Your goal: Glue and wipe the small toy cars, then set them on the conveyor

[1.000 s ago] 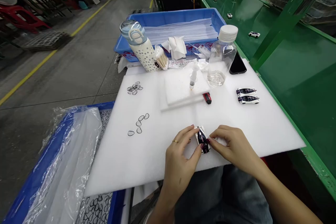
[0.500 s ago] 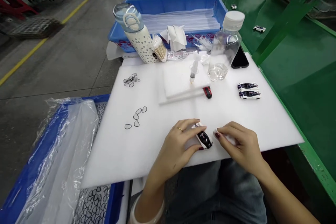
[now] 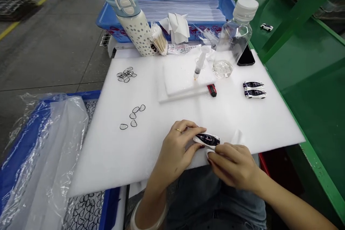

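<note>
Toy car [image 3: 207, 139] is at the near side of your white foam sheet [image 3: 151, 151], one end pinched by your left hand [image 3: 175, 149]; your right hand [image 3: 235, 163] grips a white scrap [image 3: 209, 152] beside it. It looks light, stiff and slick; hold it by its ends, likely sparing the glossy top.

left hand [image 3: 178, 149]: by worktop [image 3: 102, 165] near edge, thumb [image 3: 194, 149] and fingers [image 3: 192, 133] curved in a pinch | right hand [image 3: 238, 163]: just beside it, fingers bent, bunched | forearms [image 3: 291, 198]: angled inward from both sides
</note>
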`<state>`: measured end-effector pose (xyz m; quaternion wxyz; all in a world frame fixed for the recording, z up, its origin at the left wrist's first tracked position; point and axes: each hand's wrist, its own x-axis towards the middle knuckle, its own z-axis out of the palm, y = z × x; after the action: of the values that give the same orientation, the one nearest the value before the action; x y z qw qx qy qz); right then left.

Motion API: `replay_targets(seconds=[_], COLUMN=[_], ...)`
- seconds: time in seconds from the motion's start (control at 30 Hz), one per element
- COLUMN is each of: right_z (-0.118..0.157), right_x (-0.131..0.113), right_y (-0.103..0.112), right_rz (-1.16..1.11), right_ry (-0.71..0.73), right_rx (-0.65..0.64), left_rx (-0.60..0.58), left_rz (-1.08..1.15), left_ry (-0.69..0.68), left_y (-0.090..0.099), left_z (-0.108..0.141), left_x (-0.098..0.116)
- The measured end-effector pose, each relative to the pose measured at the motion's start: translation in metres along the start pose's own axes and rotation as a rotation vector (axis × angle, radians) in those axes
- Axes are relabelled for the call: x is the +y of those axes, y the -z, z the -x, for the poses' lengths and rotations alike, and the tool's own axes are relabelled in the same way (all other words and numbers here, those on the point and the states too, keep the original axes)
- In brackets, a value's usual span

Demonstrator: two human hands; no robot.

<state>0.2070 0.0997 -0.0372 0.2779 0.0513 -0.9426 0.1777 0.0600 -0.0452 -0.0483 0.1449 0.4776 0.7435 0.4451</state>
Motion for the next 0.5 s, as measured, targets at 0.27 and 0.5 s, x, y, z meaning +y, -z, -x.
replay_targets(seconds=[0.27,0.5], right_z=[-0.045,-0.009], right_x=[0.027,0.032], right_y=[0.029,0.025], right_rz=[0.316,0.194], right_ry=[-0.199,-0.314], right_rx=[-0.02,-0.023], left_rx=[0.023,0.261], left_rz=[0.106,0.225], left_ry=[0.038,0.205], left_y=[0.006,0.006], left_z=[0.001,0.011], left_x=[-0.001,-0.004])
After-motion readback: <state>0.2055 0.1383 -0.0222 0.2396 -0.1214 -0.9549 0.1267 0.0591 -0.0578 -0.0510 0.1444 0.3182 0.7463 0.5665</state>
